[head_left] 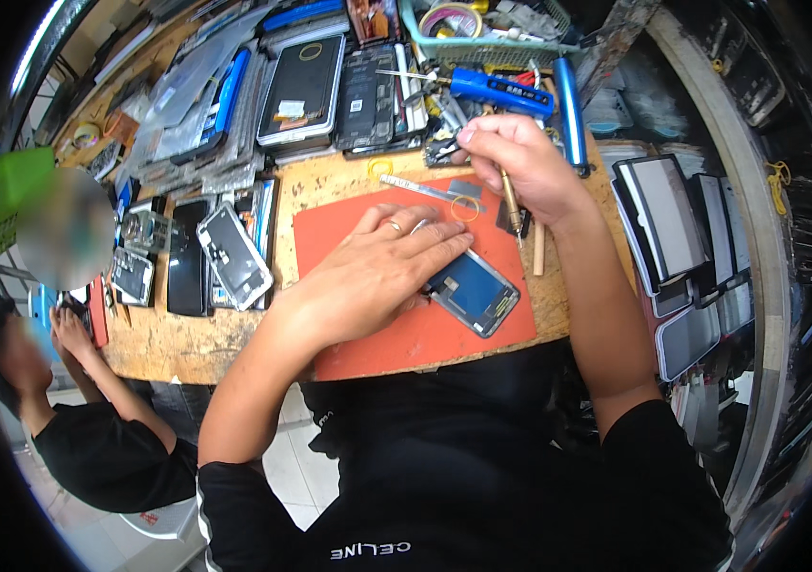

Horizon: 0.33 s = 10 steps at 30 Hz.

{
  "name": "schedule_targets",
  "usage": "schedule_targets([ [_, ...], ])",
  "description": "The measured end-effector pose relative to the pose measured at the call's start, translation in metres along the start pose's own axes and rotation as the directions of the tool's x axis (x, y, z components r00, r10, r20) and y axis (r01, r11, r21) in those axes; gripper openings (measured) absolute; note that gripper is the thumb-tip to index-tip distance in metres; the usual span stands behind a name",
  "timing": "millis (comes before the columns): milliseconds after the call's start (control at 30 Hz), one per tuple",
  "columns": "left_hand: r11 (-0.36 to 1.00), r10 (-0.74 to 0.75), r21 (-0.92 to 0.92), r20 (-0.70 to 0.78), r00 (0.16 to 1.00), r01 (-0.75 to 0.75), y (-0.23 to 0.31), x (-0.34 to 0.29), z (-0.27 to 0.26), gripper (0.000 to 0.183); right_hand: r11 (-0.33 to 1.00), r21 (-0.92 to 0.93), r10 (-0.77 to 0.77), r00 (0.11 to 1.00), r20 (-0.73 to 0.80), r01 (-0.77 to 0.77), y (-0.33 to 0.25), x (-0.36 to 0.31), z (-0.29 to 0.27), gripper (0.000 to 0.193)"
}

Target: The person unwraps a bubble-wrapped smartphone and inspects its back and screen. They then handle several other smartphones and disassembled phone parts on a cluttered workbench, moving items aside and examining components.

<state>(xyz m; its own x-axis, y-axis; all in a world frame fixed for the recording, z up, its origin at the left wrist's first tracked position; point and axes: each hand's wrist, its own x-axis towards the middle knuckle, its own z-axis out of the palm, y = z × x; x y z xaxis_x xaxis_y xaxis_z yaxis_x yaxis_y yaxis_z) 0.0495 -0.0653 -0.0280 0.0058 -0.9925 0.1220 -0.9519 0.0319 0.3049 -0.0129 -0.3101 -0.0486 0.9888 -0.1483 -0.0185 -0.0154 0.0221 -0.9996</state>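
On an orange-red mat [368,348] lies a phone screen assembly [475,294], its dark blue back facing up and its long side slanting toward the lower right. My left hand [377,267], with a ring on one finger, grips its upper left part; the fingers stretch across it and hide that end. Above and to the right, my right hand [530,167] holds a slim brass-coloured screwdriver [511,202], tip downward, off the phone screen. The thumb and forefinger are pinched together near dark small parts; whether they hold one of these, I cannot tell.
A rubber band [465,208] and a metal ruler [416,188] lie on the mat's far side. Behind are phone parts [368,95], a blue electric screwdriver [501,92] and a green basket [492,50]. Loose screens [234,255] lie left; another person [91,410] works there.
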Motion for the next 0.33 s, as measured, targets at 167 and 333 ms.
schedule_targets([
  [167, 0.992, 0.128, -0.027, 0.215, 0.968, -0.125, -0.016, 0.017, -0.007, 0.076, 1.0, 0.02, -0.011, 1.0, -0.026, 0.011, 0.002, 0.003, 0.0, 0.026],
  [333, 0.998, 0.061, 0.001, 0.397, 0.916, -0.067, -0.004, 0.005, -0.023, 0.076, 0.998, -0.033, 0.062, 0.998, 0.024, -0.061, -0.004, -0.003, 0.002, 0.027],
])
